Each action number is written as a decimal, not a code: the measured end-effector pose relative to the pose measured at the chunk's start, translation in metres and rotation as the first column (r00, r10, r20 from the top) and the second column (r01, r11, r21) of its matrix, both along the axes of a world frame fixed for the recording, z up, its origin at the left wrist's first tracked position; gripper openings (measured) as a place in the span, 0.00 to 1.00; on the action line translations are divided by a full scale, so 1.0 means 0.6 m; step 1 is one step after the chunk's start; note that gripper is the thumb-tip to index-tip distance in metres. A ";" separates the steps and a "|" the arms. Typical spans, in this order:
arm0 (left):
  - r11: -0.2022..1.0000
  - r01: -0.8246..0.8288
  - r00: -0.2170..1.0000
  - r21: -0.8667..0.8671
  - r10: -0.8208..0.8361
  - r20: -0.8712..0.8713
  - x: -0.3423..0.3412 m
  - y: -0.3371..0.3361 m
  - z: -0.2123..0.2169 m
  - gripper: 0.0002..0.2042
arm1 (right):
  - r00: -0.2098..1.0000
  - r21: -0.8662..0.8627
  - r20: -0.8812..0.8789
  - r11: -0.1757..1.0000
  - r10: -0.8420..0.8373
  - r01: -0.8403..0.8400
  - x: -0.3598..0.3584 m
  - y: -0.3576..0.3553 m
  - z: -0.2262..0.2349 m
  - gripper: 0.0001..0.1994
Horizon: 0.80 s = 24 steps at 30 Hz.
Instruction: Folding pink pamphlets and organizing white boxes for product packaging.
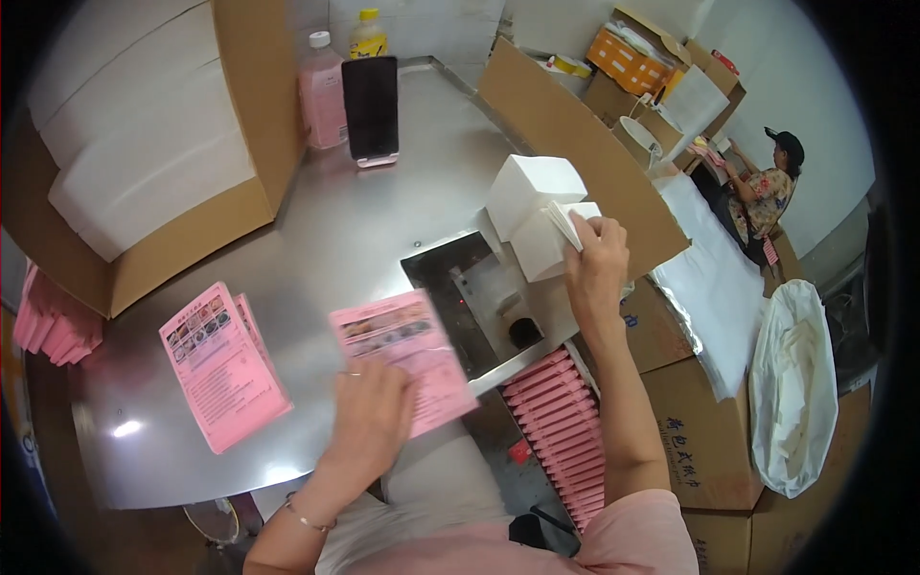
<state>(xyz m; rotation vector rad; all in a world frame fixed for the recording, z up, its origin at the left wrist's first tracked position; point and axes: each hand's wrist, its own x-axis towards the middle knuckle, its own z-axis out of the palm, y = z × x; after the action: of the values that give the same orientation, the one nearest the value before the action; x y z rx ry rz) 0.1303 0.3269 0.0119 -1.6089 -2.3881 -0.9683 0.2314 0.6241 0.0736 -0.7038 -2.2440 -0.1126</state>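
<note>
My left hand (372, 407), fingers curled, holds a pink printed packet (443, 369) over the near edge of the steel table. The packet is slightly blurred. My right hand (598, 268) pinches a few white folded paper tissues (565, 218) at the front of a tissue stack (535, 187), its thumb and fingers closed on their edge. Left of my left hand lies a small pile of pink printed packets (225, 374), flat on the table. Between the hands, a dark recessed opening (436, 264) in the tabletop holds a clear plate and a round black part.
A large cardboard box (192, 230) lined with white stands at the left. A phone (371, 110) on a stand and a pink bottle (324, 91) are at the back. Below right sits a row of pink packets (561, 431). Another person (767, 192) sits at far right.
</note>
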 end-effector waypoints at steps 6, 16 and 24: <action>0.999 0.021 0.998 -0.043 -0.019 0.059 -0.021 -0.033 0.022 0.31 | 0.496 -0.214 0.443 0.626 0.746 -0.750 0.014 -0.247 -0.077 0.18; 0.943 -0.333 0.926 -0.006 0.325 -0.193 -0.009 0.001 0.015 0.42 | 0.550 -0.159 0.050 0.550 0.834 -0.820 -0.054 -0.254 -0.058 0.21; 0.941 -0.332 0.927 -0.069 0.312 -0.208 -0.003 0.004 0.025 0.26 | 0.992 0.187 0.108 0.982 -0.058 0.037 -0.020 -0.013 -0.013 0.14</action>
<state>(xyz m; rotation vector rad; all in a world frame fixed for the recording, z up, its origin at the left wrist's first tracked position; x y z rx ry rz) 0.1285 0.3295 0.0272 -1.2143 -2.4900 -0.6062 0.2191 0.6162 0.0657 -0.6644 -2.2884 -0.3878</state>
